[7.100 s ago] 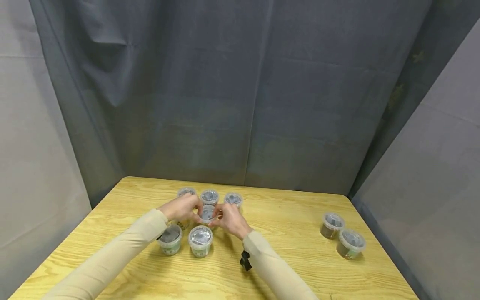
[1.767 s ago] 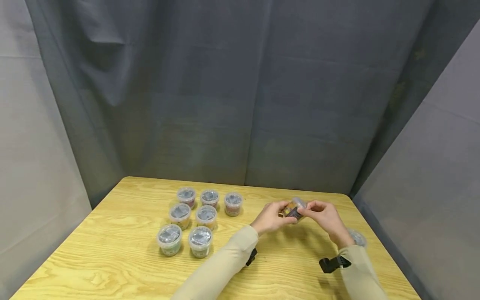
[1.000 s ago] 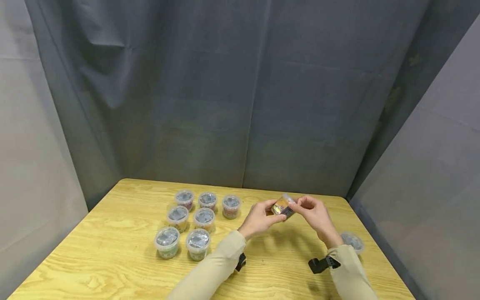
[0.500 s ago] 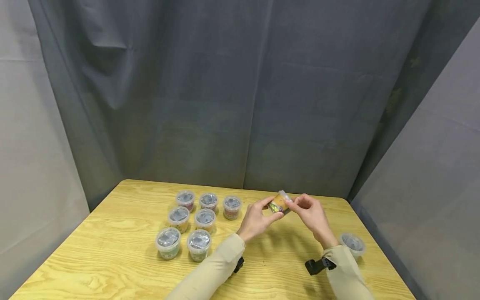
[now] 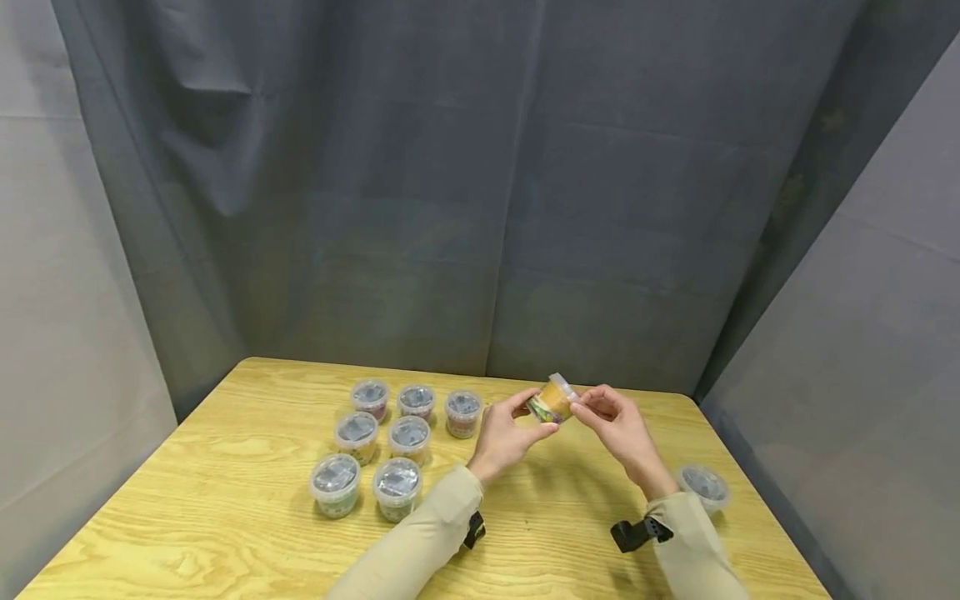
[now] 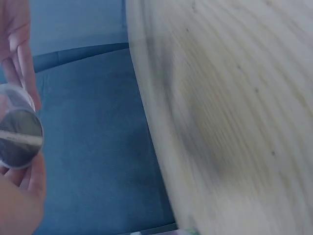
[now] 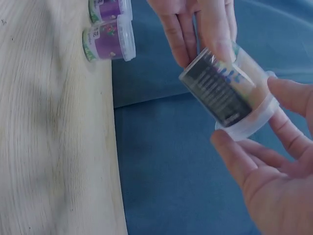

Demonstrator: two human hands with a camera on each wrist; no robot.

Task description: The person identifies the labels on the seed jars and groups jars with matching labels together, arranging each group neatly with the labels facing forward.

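A small clear plastic tub with an orange label [image 5: 553, 402] is held in the air above the table, tilted on its side. My left hand [image 5: 504, 437] grips it around the base end, thumb below and fingers above. At the lidded end, my right hand [image 5: 621, 433] pinches the rim between thumb and fingers. In the right wrist view, the tub [image 7: 230, 93] shows a dark printed panel on its side. The left wrist view catches the tub's round dark base [image 6: 19, 139]. Its lid top is hidden.
On the left stand several lidded tubs in rows: green ones [image 5: 336, 486] in front, orange ones [image 5: 357, 437] behind, purplish ones [image 5: 462, 414] at the back. A single tub [image 5: 703, 487] stands by the right edge of the wooden table [image 5: 247, 533]. Grey curtain [image 5: 390, 208] hangs behind.
Both hands have left the tub group for the right side; one of two tubs there is now held. Over the last second it shifted slightly left and turned, bringing the orange label into view.
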